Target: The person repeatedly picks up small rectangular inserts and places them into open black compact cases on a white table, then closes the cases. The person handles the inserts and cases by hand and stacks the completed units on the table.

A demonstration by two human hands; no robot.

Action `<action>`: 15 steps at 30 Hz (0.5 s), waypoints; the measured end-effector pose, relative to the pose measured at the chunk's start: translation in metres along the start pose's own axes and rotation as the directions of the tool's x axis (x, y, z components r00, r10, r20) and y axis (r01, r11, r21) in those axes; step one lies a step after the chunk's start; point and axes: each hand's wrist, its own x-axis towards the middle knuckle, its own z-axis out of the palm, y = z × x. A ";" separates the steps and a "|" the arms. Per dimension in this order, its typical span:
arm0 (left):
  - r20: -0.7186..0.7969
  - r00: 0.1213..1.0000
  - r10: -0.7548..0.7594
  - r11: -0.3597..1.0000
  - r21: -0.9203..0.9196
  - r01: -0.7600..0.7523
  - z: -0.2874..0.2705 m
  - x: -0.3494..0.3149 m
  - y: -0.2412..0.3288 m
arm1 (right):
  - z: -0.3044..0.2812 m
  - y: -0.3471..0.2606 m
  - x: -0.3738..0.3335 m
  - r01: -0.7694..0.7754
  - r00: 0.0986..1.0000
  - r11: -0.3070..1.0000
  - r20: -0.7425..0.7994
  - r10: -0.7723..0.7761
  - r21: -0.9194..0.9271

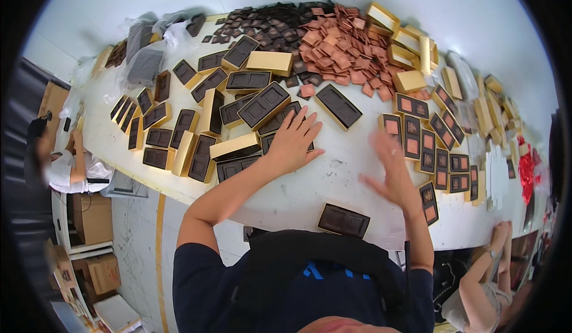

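Note:
My left hand [292, 145], fingers spread, lies over the right edge of a cluster of gold boxes with dark two-compartment inserts. One such box [265, 105] leans on others just beyond its fingers; those under the palm are partly hidden. To the right, my right hand [390, 169] hovers, blurred, with thumb and fingers apart and nothing visible in it. It is nearest to filled boxes [411, 136] holding copper and dark square pieces. Between the hands and farther off sits a lone box with a dark insert [338, 106]. Another dark-insert box [344, 220] lies near my body.
Heaps of copper squares [339, 50] and dark squares [268, 29] cover the table's far side. Open gold sleeves [408, 47] stack at the back right. Plastic-wrapped dark inserts [146, 59] are at the far left. Other people [476, 291] sit at the right and left.

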 end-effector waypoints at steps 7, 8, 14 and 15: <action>-0.002 0.998 -0.065 0.995 0.077 0.065 -0.017 -0.016 -0.074 | 0.021 -0.045 -0.066 -0.031 0.958 0.960 0.282 -0.050 0.277; -0.004 0.998 -0.069 0.994 0.081 0.069 -0.020 -0.019 -0.087 | 0.023 -0.046 -0.067 -0.032 0.963 0.958 0.264 -0.047 0.287; -0.076 0.996 -0.042 0.993 0.110 0.051 -0.036 -0.018 -0.153 | 0.041 -0.051 -0.073 -0.105 0.990 0.952 0.117 0.074 0.288; -0.115 0.992 -0.056 0.994 0.090 0.067 -0.036 -0.013 -0.152 | 0.045 -0.052 -0.066 -0.095 0.993 0.956 0.088 0.073 0.279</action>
